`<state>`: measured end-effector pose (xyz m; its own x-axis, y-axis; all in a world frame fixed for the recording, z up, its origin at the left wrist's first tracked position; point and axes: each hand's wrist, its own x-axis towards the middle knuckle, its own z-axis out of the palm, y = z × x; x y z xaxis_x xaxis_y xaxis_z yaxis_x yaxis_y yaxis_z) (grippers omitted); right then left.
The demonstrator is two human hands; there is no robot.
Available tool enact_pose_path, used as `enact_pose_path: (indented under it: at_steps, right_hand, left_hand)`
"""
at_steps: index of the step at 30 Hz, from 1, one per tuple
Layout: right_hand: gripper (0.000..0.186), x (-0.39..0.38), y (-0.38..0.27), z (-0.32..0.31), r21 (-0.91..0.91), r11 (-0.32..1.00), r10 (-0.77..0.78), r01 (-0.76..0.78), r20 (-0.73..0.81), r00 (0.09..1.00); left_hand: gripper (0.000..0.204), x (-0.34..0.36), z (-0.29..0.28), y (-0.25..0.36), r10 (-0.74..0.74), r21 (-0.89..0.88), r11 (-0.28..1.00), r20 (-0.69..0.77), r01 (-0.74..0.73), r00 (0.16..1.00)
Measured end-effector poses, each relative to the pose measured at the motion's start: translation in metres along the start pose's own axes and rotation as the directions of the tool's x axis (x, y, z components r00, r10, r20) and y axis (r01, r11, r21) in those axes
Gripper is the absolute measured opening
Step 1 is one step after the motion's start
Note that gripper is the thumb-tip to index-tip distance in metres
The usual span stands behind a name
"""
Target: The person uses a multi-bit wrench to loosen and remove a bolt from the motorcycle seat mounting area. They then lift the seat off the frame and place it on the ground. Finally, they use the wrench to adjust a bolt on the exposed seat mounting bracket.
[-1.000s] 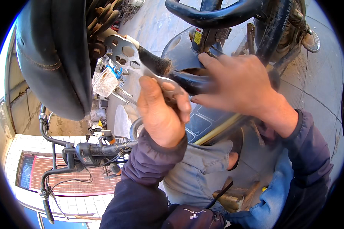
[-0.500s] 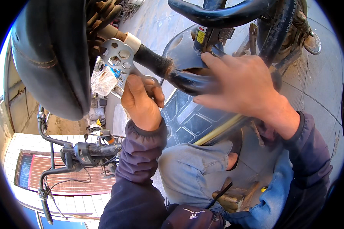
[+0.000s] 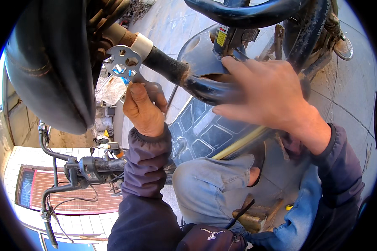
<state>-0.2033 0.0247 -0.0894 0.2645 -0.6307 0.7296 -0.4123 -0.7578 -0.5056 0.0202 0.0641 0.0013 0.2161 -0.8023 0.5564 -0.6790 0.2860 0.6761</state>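
My left hand (image 3: pixel 143 109) is closed around a flat grey multi-hole hex wrench (image 3: pixel 125 61), thumb on its neck. The wrench's upper end, pierced with several six-sided holes, overlaps a rusty bolt area beside a pale collar (image 3: pixel 142 46) on a black tube (image 3: pixel 165 65); I cannot tell whether it touches the bolt. My right hand (image 3: pixel 270 94), slightly blurred, grips the bent black frame tube (image 3: pixel 209 91) further right. Its thumb lies on the near side and its index finger on the far side, while its other fingers are hidden.
A large black padded seat-like part (image 3: pixel 50 62) hangs at upper left. Black handlebars (image 3: pixel 92 167) stand below it. Beneath the tubes lies a dark ribbed footboard (image 3: pixel 215 138) with a yellowish edge strip. More black tubing (image 3: pixel 247 14) crosses the top. Wood pieces (image 3: pixel 255 217) lie by my knee.
My left hand has moved left and slightly up with the wrench, whose holed end has tilted left. The padded part and handlebars appear shifted slightly left. My right hand has hardly moved.
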Motion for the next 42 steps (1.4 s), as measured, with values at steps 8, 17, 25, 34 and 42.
enact_pose_path:
  at_steps: [8,17,25,34,42]
  right_hand:
    - [0.067,0.000,0.000,0.000,0.003,1.000,0.006,-0.006,-0.020,1.000]
    - [0.066,-0.001,0.000,0.001,-0.005,1.000,0.008,-0.008,-0.002,1.000]
    - [0.066,0.000,0.000,0.000,-0.010,1.000,0.006,-0.006,-0.008,1.000]
    - [0.068,-0.001,0.000,0.000,-0.043,0.999,0.023,-0.021,0.035,0.999]
    - [0.073,-0.003,0.000,0.000,-0.068,0.995,0.077,-0.070,0.114,0.990]
  left_hand:
    - [0.053,0.006,-0.011,0.011,0.014,-0.153,0.988,-0.002,-0.014,1.000]
    - [0.054,-0.004,-0.005,0.011,-0.025,-0.084,0.996,-0.006,0.024,1.000]
    - [0.054,0.002,-0.006,0.009,-0.021,-0.080,0.997,0.010,0.021,1.000]
    - [0.049,0.014,-0.018,0.005,-0.008,0.035,0.999,0.036,0.007,0.999]
    - [0.049,0.014,-0.013,0.010,-0.020,-0.053,0.998,0.195,0.031,0.981]
